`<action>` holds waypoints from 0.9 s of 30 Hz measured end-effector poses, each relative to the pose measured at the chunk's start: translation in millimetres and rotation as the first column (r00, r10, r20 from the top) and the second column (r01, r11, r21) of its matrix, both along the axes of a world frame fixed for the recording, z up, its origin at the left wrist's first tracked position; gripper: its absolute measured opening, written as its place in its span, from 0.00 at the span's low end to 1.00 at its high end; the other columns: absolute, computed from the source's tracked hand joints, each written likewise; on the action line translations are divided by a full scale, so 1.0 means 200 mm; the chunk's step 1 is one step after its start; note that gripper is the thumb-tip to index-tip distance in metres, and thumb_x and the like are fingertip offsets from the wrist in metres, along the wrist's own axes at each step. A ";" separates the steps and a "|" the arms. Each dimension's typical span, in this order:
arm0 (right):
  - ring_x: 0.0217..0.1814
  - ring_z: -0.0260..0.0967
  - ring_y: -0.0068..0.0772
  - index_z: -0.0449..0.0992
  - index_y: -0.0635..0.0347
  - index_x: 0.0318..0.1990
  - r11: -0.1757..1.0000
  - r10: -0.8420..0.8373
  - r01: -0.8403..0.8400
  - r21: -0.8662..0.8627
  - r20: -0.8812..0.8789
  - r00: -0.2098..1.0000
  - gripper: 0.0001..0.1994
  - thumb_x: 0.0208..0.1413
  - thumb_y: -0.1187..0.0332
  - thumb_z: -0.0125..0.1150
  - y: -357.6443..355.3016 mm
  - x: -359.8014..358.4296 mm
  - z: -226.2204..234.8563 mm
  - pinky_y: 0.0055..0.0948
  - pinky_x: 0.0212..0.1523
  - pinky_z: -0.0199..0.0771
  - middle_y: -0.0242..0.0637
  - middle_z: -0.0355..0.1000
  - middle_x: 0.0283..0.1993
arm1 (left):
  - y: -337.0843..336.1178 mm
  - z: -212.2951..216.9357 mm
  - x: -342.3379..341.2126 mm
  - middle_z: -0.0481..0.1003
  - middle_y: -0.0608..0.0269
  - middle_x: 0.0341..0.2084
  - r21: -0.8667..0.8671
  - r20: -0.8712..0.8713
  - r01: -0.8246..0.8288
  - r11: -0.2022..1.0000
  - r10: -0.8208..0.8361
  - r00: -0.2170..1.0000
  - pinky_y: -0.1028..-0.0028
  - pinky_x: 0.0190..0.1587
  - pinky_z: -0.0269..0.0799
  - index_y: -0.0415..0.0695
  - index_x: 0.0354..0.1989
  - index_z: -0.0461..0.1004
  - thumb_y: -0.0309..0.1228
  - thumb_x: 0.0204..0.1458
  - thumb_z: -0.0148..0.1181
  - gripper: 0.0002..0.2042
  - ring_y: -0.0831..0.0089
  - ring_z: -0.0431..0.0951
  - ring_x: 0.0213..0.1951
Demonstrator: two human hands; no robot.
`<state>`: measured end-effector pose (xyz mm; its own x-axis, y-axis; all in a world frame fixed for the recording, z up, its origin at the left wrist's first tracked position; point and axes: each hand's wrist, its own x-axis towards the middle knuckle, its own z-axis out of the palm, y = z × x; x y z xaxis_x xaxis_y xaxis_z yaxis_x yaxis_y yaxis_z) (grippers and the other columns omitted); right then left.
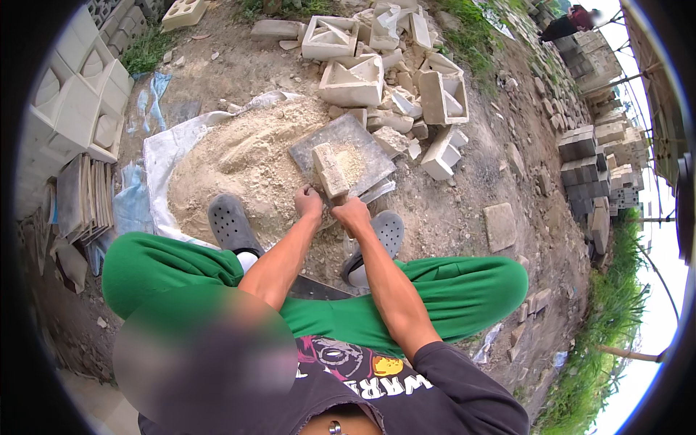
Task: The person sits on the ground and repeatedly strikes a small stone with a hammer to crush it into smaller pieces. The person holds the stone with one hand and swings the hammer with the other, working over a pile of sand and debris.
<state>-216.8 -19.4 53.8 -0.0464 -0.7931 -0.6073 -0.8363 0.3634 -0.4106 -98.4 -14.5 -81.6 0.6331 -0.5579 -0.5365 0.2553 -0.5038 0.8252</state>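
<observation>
— So, what were the hands doing when you looked over?

— Both were down low between the person's knees. The left hand [308,202] was curled into a loose fist, fingers pressed together against the near end of a pale concrete block [330,171]. The right hand [351,213] sat just beside it, closed too, gripping the same near end from the other side. Whether either thumb went underneath, I couldn't tell.

— And the block itself?

— It stood tilted on a flat grey slab [352,153], running away from the knuckles, with sandy crumbs scattered on the slab around it.

— What lay around the hands?

— Just under and beyond the left hand was a sand heap [239,163] spread on a white plastic sheet [165,148]. Two grey perforated clogs [232,222] flanked the wrists, one on each side, and green trousers [464,286] spread out behind them.

— Further out?

— Past the slab, away from the fingers, a pile of broken pale hollow blocks [395,80]. Off to the left, well apart, a stack of moulded white blocks [76,98] and some flat tiles leaning on edge [83,196]. Far to the right, stacks of grey blocks [587,167], and another person [569,23] in the distance.
</observation>
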 end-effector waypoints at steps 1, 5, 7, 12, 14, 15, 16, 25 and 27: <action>0.48 0.78 0.56 0.83 0.59 0.42 1.000 0.000 0.001 0.012 -0.008 1.000 0.22 0.40 0.56 0.66 -0.01 0.01 0.02 0.46 0.50 0.77 0.55 0.80 0.43 | 0.00 0.01 0.02 0.82 0.53 0.36 0.016 -0.042 -0.008 1.000 0.009 0.999 0.68 0.42 0.75 0.37 0.43 0.80 0.30 0.58 0.56 0.11 0.67 0.82 0.37; 0.29 0.82 0.42 0.82 0.67 0.36 0.970 -0.096 0.113 -0.213 0.088 0.991 0.19 0.43 0.58 0.67 0.00 -0.06 -0.01 0.38 0.35 0.81 0.49 0.80 0.28 | 0.01 0.12 0.00 0.82 0.56 0.36 -0.032 -0.079 0.022 0.999 -0.024 0.997 0.70 0.42 0.75 0.37 0.45 0.79 0.28 0.56 0.60 0.11 0.71 0.81 0.37; 0.26 0.81 0.40 0.82 0.66 0.37 0.951 -0.168 0.198 -0.238 0.140 0.976 0.19 0.42 0.59 0.68 -0.04 -0.09 0.02 0.37 0.34 0.81 0.48 0.80 0.28 | 0.03 0.17 -0.02 0.82 0.57 0.36 -0.032 0.097 0.024 0.999 -0.021 0.995 0.70 0.43 0.76 0.37 0.47 0.78 0.27 0.54 0.63 0.13 0.72 0.81 0.38; 0.43 0.81 0.51 0.83 0.62 0.39 0.864 -0.351 0.429 -0.264 0.296 0.888 0.21 0.41 0.55 0.69 -0.12 -0.23 0.06 0.41 0.47 0.78 0.51 0.81 0.36 | 0.06 0.30 -0.03 0.79 0.51 0.46 0.038 0.232 0.221 0.975 -0.224 0.947 0.70 0.47 0.77 0.36 0.61 0.70 0.25 0.52 0.65 0.25 0.69 0.82 0.41; 0.40 0.81 0.49 0.82 0.64 0.38 0.865 -0.352 0.440 -0.240 0.334 0.874 0.21 0.42 0.55 0.69 -0.10 -0.19 0.05 0.41 0.45 0.78 0.50 0.81 0.34 | 0.09 0.25 -0.01 0.79 0.54 0.44 0.026 0.283 0.191 0.981 -0.190 0.940 0.70 0.45 0.77 0.37 0.58 0.71 0.25 0.51 0.66 0.24 0.69 0.82 0.39; 0.38 0.81 0.48 0.82 0.65 0.37 0.863 -0.357 0.449 -0.231 0.350 0.866 0.21 0.43 0.55 0.69 -0.09 -0.18 0.03 0.40 0.43 0.79 0.50 0.81 0.33 | 0.10 0.23 0.00 0.79 0.55 0.42 0.013 0.296 0.175 0.984 -0.171 0.940 0.69 0.44 0.77 0.38 0.56 0.72 0.25 0.51 0.67 0.23 0.69 0.82 0.37; 0.36 0.82 0.47 0.82 0.67 0.37 0.852 -0.374 0.471 -0.226 0.366 0.852 0.21 0.43 0.55 0.68 -0.08 -0.21 -0.01 0.40 0.42 0.79 0.49 0.81 0.31 | 0.09 0.24 -0.01 0.78 0.57 0.41 -0.005 0.306 0.176 0.984 -0.166 0.937 0.69 0.43 0.77 0.39 0.54 0.73 0.25 0.50 0.67 0.21 0.68 0.82 0.36; 0.35 0.81 0.44 0.82 0.64 0.35 0.879 -0.358 0.432 -0.201 0.318 0.878 0.19 0.43 0.56 0.70 -0.08 -0.21 -0.04 0.39 0.40 0.78 0.46 0.80 0.31 | 0.07 0.26 0.03 0.81 0.57 0.40 0.000 0.306 0.205 0.979 -0.195 0.932 0.69 0.40 0.78 0.37 0.52 0.73 0.28 0.50 0.70 0.21 0.70 0.82 0.35; 0.40 0.82 0.48 0.83 0.63 0.39 0.848 -0.312 0.430 -0.311 0.363 0.878 0.20 0.42 0.56 0.70 -0.08 -0.21 -0.03 0.41 0.45 0.79 0.49 0.82 0.35 | 0.06 0.22 0.05 0.81 0.56 0.38 -0.011 0.252 0.259 0.966 -0.248 0.935 0.69 0.40 0.78 0.36 0.51 0.73 0.28 0.51 0.70 0.20 0.70 0.82 0.34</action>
<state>-259.5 -35.5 47.5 -0.2537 -0.9185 -0.3034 -0.4918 0.3926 -0.7772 -88.2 -2.6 -37.1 0.5767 -0.7363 -0.3540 -0.0901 -0.4880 0.8682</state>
